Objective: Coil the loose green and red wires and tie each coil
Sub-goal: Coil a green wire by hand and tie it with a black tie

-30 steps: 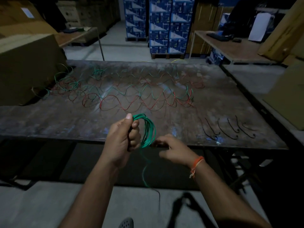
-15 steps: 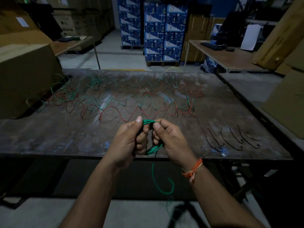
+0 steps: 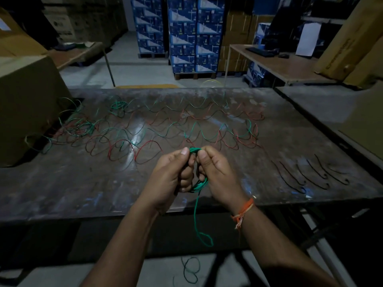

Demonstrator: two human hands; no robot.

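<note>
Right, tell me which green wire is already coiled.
The green wire coil gripped between both hands; the other green wires lie loose on the metal table.

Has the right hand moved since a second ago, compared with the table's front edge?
Yes. The right hand has come up from below the front edge of the table and leftward, and now grips the green coil beside the left hand.
</note>
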